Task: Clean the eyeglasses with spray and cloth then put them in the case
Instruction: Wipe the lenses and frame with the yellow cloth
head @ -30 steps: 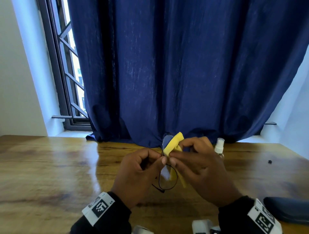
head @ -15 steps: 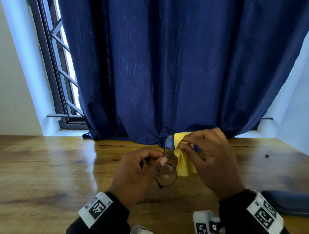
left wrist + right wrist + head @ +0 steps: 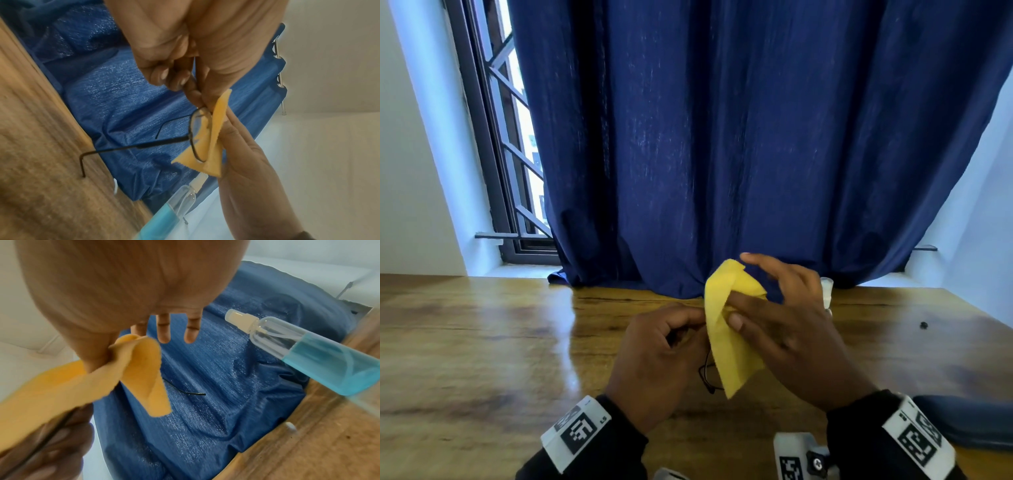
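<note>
From the head camera, the left hand (image 3: 654,363) is curled tight around the thin black wire-framed eyeglasses (image 3: 707,375), held up over the glossy wooden table (image 3: 482,342), while the right hand (image 3: 787,329) pinches the folded yellow microfibre cloth (image 3: 726,335) with thumb and forefinger, the other fingers splayed loose. The cloth drapes over most of the frame here, so only a sliver of rim shows. The dark blue soft case (image 3: 969,423) lies on the table at the right edge, apparently shut, though little of it shows. Over to the left wrist: the fingers (image 3: 164,76) clamp the frame near the bridge, and the cloth sits against one lens with a temple arm sticking out unsupported; that is the risk, since a hard rub could twist the thin wire or lever it out of the pinch. The right wrist view shows the cloth's loose tail flapping free, and the clear plastic spray bottle of blue liquid (image 3: 308,353) standing just beside the working hand against the navy curtain (image 3: 226,394). A wide wiping stroke could knock that bottle over.
</note>
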Action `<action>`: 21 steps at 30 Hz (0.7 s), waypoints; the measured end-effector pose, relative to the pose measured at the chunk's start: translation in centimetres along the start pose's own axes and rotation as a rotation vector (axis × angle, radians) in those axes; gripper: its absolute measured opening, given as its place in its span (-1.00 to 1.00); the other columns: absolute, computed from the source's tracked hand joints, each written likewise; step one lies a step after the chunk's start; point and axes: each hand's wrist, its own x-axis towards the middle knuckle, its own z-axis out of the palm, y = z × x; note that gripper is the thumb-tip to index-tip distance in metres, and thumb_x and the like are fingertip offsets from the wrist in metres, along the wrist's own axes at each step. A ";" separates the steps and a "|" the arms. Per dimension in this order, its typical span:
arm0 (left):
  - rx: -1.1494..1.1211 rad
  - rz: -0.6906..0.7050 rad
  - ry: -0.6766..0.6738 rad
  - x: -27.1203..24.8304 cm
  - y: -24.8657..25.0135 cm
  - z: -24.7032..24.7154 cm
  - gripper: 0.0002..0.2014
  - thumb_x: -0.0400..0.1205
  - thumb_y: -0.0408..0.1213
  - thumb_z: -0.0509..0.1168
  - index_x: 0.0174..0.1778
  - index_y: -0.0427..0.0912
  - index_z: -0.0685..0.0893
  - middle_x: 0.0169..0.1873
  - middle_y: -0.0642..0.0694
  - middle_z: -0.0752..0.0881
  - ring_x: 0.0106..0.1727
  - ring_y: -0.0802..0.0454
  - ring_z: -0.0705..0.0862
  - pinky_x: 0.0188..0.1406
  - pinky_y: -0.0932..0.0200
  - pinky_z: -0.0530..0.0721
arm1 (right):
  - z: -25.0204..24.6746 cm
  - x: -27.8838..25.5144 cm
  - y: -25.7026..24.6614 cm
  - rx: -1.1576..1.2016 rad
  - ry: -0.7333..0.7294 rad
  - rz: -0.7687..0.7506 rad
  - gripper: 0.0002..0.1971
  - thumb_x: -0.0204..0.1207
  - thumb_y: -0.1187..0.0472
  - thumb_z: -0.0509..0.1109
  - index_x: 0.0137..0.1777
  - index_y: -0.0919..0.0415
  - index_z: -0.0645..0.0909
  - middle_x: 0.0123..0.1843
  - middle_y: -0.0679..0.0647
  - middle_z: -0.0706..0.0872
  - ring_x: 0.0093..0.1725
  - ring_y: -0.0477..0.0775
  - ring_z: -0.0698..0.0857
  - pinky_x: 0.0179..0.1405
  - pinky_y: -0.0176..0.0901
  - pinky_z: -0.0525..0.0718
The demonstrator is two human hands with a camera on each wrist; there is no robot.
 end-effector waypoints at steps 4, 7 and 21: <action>0.040 0.013 0.019 0.1 -0.2 -0.1 -0.83 0.59 -0.30 0.48 -0.07 0.09 0.89 -0.25 0.17 0.87 -0.28 0.25 0.73 -0.28 0.42 0.62 | 0.1 0.0 0.1 -0.001 -0.036 0.004 -0.68 0.67 -0.29 0.17 0.34 -0.43 0.60 0.75 -0.31 0.14 0.59 -0.01 0.19 0.40 0.04 0.34; 0.047 0.025 0.006 0.1 -0.1 -0.1 -0.82 0.60 -0.34 0.48 -0.05 0.06 0.89 -0.25 0.18 0.87 -0.26 0.26 0.77 -0.28 0.44 0.63 | 0.2 0.0 0.3 -0.039 -0.059 -0.061 -0.69 0.67 -0.30 0.20 0.37 -0.57 0.54 0.77 -0.29 0.13 0.58 0.03 0.25 0.41 0.11 0.39; -0.027 0.060 0.024 0.3 0.4 -0.7 -0.87 0.59 -0.24 0.46 -0.10 0.11 0.86 -0.23 0.17 0.90 -0.19 0.12 0.85 -0.22 0.27 0.80 | 0.2 0.1 0.5 0.011 -0.077 0.006 -0.58 0.64 -0.37 0.11 0.49 -0.53 0.41 0.81 -0.31 -0.08 0.66 0.07 0.14 0.51 0.28 0.34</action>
